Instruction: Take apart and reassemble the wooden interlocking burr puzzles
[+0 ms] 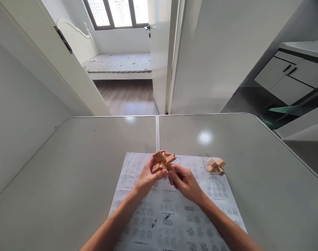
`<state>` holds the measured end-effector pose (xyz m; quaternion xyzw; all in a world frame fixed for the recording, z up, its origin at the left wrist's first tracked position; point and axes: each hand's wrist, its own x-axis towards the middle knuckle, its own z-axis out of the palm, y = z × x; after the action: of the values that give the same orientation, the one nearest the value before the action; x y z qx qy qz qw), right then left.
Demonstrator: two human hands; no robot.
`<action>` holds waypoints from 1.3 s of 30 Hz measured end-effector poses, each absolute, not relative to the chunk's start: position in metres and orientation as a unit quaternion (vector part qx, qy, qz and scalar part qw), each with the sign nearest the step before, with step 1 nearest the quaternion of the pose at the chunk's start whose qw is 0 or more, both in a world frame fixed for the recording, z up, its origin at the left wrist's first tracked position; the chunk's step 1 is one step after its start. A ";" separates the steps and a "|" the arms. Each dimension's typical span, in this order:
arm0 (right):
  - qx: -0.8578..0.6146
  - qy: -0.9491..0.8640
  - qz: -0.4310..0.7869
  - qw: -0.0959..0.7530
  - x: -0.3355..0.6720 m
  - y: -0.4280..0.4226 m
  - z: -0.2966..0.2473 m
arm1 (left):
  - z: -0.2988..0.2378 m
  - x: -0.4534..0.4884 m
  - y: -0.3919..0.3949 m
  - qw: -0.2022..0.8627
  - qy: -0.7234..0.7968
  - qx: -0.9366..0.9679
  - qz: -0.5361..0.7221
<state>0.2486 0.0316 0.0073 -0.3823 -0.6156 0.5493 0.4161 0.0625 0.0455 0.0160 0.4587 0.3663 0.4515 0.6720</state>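
two pale wooden cross-shaped puzzles show: one held puzzle (163, 162) and one loose puzzle (216, 166). two bare hands grip the held one, a left hand (147, 178) and a right hand (186, 182). one white paper sheet printed with grey diagrams (174, 216) lies on one grey table (69, 174) made of two panels. beyond stand one white bed (119, 62) and one three-paned window (119, 12).

Head-worn view, facing forward and down — table (69, 174) close below
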 end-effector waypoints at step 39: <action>-0.466 -0.627 0.443 0.439 0.245 0.026 0.006 | 0.021 0.065 0.048 0.688 0.322 0.472 0.448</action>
<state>0.2451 0.0264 0.0056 -0.4661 -0.6270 0.4433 0.4395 0.0645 0.0476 0.0208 0.4717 0.3222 0.4480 0.6877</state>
